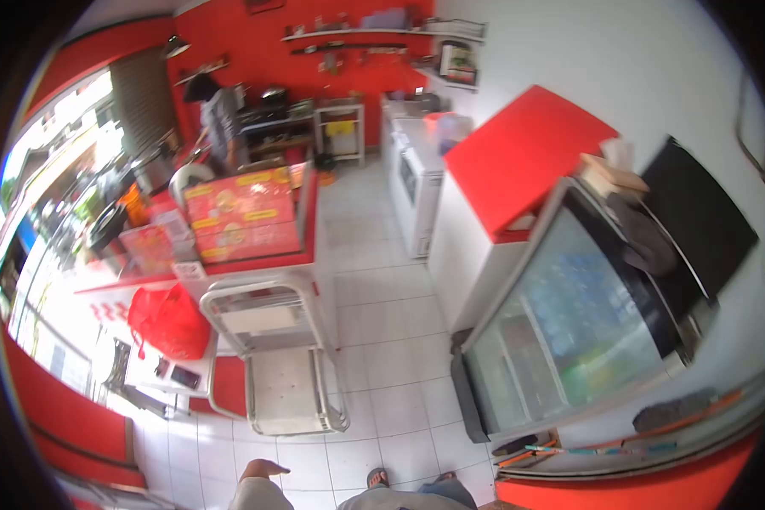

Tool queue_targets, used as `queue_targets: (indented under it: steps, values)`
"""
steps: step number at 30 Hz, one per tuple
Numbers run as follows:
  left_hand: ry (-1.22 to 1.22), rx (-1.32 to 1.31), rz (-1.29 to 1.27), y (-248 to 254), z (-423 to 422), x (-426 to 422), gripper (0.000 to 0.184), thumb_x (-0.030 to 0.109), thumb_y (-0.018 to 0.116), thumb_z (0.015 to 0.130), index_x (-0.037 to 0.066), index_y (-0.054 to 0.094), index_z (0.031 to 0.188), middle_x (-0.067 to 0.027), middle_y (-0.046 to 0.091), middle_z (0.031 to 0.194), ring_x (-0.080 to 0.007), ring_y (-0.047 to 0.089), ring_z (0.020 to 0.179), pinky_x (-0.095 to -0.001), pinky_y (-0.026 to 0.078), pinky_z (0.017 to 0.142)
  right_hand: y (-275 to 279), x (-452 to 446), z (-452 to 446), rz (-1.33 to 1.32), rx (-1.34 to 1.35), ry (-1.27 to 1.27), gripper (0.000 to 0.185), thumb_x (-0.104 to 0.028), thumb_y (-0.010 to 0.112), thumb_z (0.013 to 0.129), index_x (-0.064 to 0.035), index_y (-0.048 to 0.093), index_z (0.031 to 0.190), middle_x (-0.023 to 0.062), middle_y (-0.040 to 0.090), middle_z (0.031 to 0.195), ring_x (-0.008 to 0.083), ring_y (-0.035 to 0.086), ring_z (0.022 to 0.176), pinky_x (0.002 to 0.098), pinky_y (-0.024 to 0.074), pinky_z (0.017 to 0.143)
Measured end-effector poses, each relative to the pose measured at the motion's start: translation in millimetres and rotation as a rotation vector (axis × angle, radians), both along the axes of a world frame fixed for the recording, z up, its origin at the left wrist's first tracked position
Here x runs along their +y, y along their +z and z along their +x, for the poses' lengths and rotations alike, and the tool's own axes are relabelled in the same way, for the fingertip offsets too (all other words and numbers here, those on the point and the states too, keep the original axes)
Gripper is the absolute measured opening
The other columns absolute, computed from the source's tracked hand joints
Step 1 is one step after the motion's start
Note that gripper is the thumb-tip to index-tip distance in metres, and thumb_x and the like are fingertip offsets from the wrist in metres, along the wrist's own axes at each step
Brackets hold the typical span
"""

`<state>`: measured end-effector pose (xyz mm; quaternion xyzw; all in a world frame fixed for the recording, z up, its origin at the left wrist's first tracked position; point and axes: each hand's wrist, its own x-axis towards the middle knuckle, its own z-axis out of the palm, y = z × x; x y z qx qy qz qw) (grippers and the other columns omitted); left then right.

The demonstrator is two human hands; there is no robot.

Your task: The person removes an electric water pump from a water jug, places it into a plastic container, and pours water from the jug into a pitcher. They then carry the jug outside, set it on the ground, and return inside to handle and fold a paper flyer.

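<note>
At the bottom of the head view, my left hand (264,467) hangs over the white tiled floor, with its fingers stretched to the right and nothing visible in them. Nearest to it is a metal-framed chair (286,391) with a pale seat, just ahead. To the chair's left, a red bag (170,321) and a dark phone (184,376) rest on a small white table (197,366). My right hand does not show.
Left of the aisle stands a red-topped counter (321,280) with a menu board (242,214). On the right are a red-topped white cabinet (459,246) and a glass-door fridge (561,331). A person (221,123) stands behind the counter. Sandalled feet (377,478) show below.
</note>
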<state>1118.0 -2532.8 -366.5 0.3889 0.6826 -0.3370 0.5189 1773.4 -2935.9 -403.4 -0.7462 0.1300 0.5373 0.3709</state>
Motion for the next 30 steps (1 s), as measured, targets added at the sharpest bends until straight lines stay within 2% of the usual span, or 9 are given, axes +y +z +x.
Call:
queue_targets:
  steps: [3,10,14,16,17,18,20,24,30]
  values:
    - [0.358,-0.225,-0.006,63,61,-12,0.094,0.069,0.06,0.081,0.008,0.033,0.148,-0.014,0.025,0.156,-0.0313,0.016,0.146,-0.048,0.021,0.114,-19,58,17,0.066,0.069,0.019,0.049,-0.042,0.061,0.092,-0.0166,0.049,0.132,0.009,0.063,0.103,0.0271,0.063,0.086,0.0483,0.0536,0.08]
    - [0.63,-0.399,-0.199,-30,153,13,0.082,0.071,0.048,0.086,0.017,0.037,0.146,-0.0056,0.033,0.153,-0.026,0.029,0.14,-0.0525,0.028,0.109,-74,254,73,0.321,0.237,-0.066,0.048,-0.041,0.059,0.093,-0.016,0.048,0.132,0.0088,0.063,0.107,0.0272,0.064,0.088,0.0482,0.0537,0.08]
    - [0.72,-0.498,-0.295,-12,181,80,0.075,0.072,0.046,0.087,0.025,0.04,0.145,0.0034,0.035,0.152,-0.0244,0.034,0.136,-0.0518,0.028,0.109,-114,406,127,0.038,-0.02,0.829,0.049,-0.038,0.062,0.092,-0.015,0.049,0.133,0.0116,0.057,0.127,0.0292,0.061,0.102,0.0515,0.0528,0.083]
    - [0.674,-0.486,-0.311,26,204,125,0.077,0.076,0.042,0.085,0.031,0.035,0.148,0.0062,0.028,0.155,-0.0296,0.029,0.139,-0.0544,0.025,0.11,-54,495,119,-0.172,-0.09,1.197,0.037,-0.033,0.073,0.08,-0.0136,0.068,0.11,0.0108,0.067,0.099,0.0278,0.066,0.082,0.0429,0.0529,0.063]
    - [0.672,-0.468,-0.333,41,217,159,0.08,0.079,0.039,0.084,0.034,0.03,0.15,0.0063,0.021,0.158,-0.0341,0.02,0.142,-0.0573,0.02,0.111,-97,508,155,0.086,0.324,1.012,0.037,-0.038,0.072,0.078,-0.0099,0.07,0.101,0.0115,0.067,0.089,0.0283,0.065,0.076,0.0433,0.0512,0.061]
    - [0.67,-0.472,-0.289,60,234,190,0.082,0.078,0.04,0.084,0.034,0.025,0.151,0.0043,0.02,0.159,-0.0305,0.02,0.144,-0.0595,0.017,0.112,-13,583,119,-0.253,-0.042,1.119,0.034,-0.038,0.07,0.08,-0.0071,0.07,0.095,0.0117,0.066,0.082,0.0278,0.062,0.068,0.0434,0.051,0.058]
    - [0.687,-0.594,-0.253,37,267,241,0.097,0.084,0.042,0.077,0.032,0.014,0.154,-0.0055,0.006,0.162,-0.0373,0.011,0.146,-0.0594,0.017,0.112,-33,675,132,-0.042,-0.148,1.195,0.03,-0.033,0.069,0.082,-0.0085,0.065,0.1,0.0062,0.063,0.086,0.0222,0.06,0.073,0.0378,0.0502,0.054]
    - [0.7,-0.737,0.133,10,337,339,0.097,0.067,0.055,0.086,0.02,0.005,0.155,-0.0049,0.024,0.157,-0.0198,0.033,0.138,-0.0319,0.034,0.109,26,855,130,0.18,-0.144,0.991,0.03,-0.031,0.066,0.087,-0.0133,0.061,0.11,0.003,0.062,0.095,0.0174,0.059,0.076,0.034,0.0505,0.059]
    - [0.973,-0.711,-0.175,-19,355,444,0.082,0.075,0.049,0.083,0.014,0.05,0.138,-0.0063,0.052,0.139,-0.0208,0.053,0.123,-0.0378,0.04,0.104,64,1036,117,0.2,-0.075,1.237,0.042,-0.038,0.07,0.085,-0.0147,0.059,0.118,0.0046,0.06,0.113,0.0236,0.06,0.093,0.0408,0.0516,0.075]
